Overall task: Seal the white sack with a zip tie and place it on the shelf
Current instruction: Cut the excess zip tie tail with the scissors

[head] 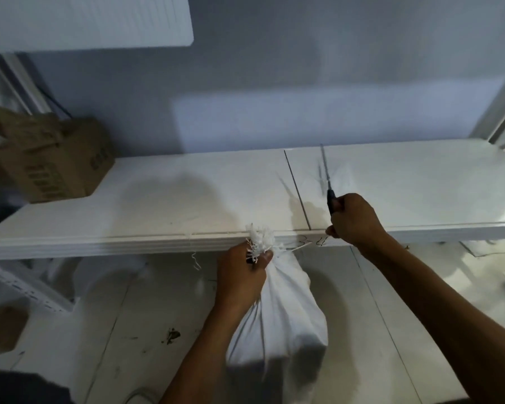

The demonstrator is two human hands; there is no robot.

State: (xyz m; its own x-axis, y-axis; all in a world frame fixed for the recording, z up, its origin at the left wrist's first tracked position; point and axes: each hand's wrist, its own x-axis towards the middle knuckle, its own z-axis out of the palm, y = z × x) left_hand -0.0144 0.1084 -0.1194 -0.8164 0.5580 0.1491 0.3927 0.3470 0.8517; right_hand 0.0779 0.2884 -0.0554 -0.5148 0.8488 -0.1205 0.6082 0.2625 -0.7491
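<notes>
Head view: left hand [242, 275] clenches the white sack's [280, 313] gathered neck while right hand [353, 218], up-right at the shelf [158, 199] edge, grips the upright zip tie [324, 167].

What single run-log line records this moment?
left hand: grips gathered neck of white sack | right hand: holds dark zip tie above shelf | sack: below shelf edge, not yet shelved

Dim, bluish light (soft overall), edges bowed, shadows smeared.
</notes>
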